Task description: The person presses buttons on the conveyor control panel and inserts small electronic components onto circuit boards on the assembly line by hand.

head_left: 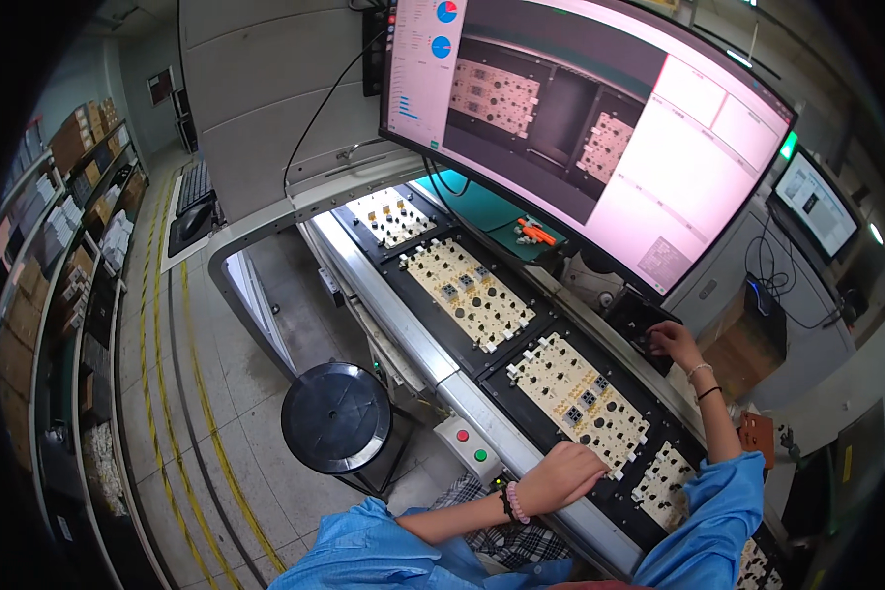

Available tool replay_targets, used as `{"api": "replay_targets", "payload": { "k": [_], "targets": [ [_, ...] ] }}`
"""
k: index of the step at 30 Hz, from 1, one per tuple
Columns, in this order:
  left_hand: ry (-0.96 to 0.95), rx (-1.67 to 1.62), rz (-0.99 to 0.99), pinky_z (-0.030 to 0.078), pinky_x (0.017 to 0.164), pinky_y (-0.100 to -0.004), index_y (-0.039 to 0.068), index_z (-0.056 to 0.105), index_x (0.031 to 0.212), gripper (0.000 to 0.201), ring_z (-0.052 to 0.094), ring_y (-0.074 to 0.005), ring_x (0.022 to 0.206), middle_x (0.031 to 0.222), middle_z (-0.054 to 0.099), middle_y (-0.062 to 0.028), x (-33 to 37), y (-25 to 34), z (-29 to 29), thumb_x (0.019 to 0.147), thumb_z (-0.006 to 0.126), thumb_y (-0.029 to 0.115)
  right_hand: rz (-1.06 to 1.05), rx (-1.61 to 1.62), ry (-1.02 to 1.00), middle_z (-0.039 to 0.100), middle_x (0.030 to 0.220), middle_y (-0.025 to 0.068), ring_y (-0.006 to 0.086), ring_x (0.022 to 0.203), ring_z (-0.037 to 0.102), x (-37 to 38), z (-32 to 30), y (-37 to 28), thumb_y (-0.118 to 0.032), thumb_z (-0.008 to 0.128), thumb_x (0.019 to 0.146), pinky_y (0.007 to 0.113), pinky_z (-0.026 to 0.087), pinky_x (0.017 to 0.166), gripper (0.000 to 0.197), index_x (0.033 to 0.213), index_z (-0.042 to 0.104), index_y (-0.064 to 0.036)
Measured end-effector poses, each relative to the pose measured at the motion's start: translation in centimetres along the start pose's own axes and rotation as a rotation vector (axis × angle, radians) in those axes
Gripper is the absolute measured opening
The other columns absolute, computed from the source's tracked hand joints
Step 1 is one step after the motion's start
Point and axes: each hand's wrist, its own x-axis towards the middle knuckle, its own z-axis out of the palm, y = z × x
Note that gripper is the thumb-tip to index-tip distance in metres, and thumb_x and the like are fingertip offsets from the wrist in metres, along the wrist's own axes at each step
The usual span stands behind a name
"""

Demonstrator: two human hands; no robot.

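Note:
My left hand (561, 476) is at the near edge of a cream circuit board (560, 374) in a black tray frame (521, 405). Its fingers are bent and together by the board's lower corner; what they hold, if anything, is hidden. Beyond the line, my right hand (675, 344) is curled beside a black box-like device (631, 317). Too little of its fingertips shows to tell what is in them. The board carries black parts and a row of grey square parts. Farther up the line lies a similar board (465, 292), and another (667, 484) sits nearer my right forearm.
A large monitor (560, 108) overhangs the line's far side. The metal rail (442, 366) carries a control box (468, 447) with red and green buttons. A round black stool (335, 418) stands to the left. Orange-handled tool (535, 233) lies on a green surface.

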Motion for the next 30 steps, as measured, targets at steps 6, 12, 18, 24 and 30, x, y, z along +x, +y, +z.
{"api": "replay_targets", "payload": {
  "k": [6, 12, 18, 24, 30],
  "targets": [
    [0.283, -0.454, -0.384, 0.051, 0.084, -0.0271, -0.001, 0.043, 0.134, 0.046, 0.062, -0.0145, 0.095, 0.123, 0.055, -0.0141, 0.2, -0.8, -0.1, 0.092, 0.06, -0.003, 0.113, 0.359, -0.327, 0.067, 0.096, 0.0071, 0.0119, 0.084, 0.067, -9.6, 7.5, -7.1, -0.017, 0.061, 0.098, 0.025, 0.058, 0.078, 0.026, 0.115, 0.063, 0.0026],
    [0.164, -0.366, -0.398, 0.053, 0.082, -0.0262, 0.0, 0.049, 0.132, 0.044, 0.064, -0.0138, 0.094, 0.113, 0.059, -0.0118, 0.4, -1.4, -1.2, 0.091, 0.065, -0.002, 0.167, 0.399, -0.656, 0.069, 0.105, 0.0076, 0.0097, 0.09, 0.067, -14.7, 11.3, -6.2, -0.02, 0.061, 0.099, 0.022, 0.057, 0.081, 0.031, 0.122, 0.062, 0.0014],
    [0.245, -0.483, -0.522, 0.055, 0.076, -0.0258, -0.001, 0.059, 0.118, 0.03, 0.067, -0.0149, 0.086, 0.099, 0.063, -0.0094, 1.0, 0.3, -1.4, 0.089, 0.067, -0.003, 0.224, 0.411, -0.654, 0.07, 0.106, 0.0082, 0.0099, 0.089, 0.067, -16.6, 12.0, -5.9, -0.018, 0.062, 0.098, 0.021, 0.057, 0.079, 0.032, 0.122, 0.063, 0.0024],
    [0.228, -0.269, -0.419, 0.055, 0.073, -0.025, -0.002, 0.064, 0.104, 0.017, 0.067, -0.0163, 0.087, 0.101, 0.06, -0.0091, 0.4, -0.9, -1.7, 0.088, 0.069, -0.003, 0.246, 0.388, -0.613, 0.071, 0.105, 0.0082, 0.01, 0.087, 0.067, -16.6, 12.5, -6.6, -0.019, 0.063, 0.098, 0.023, 0.057, 0.079, 0.029, 0.118, 0.064, 0.0016],
    [0.241, -0.371, -0.398, 0.054, 0.072, -0.0242, 0.0, 0.062, 0.108, 0.025, 0.065, -0.0162, 0.086, 0.11, 0.057, -0.0121, 1.2, -1.6, -2.6, 0.085, 0.07, -0.003, 0.261, 0.364, -0.61, 0.071, 0.105, 0.0115, 0.0118, 0.087, 0.069, -16.5, 12.9, -9.4, -0.018, 0.061, 0.098, 0.023, 0.057, 0.079, 0.028, 0.117, 0.062, 0.0025]
  ]
}}
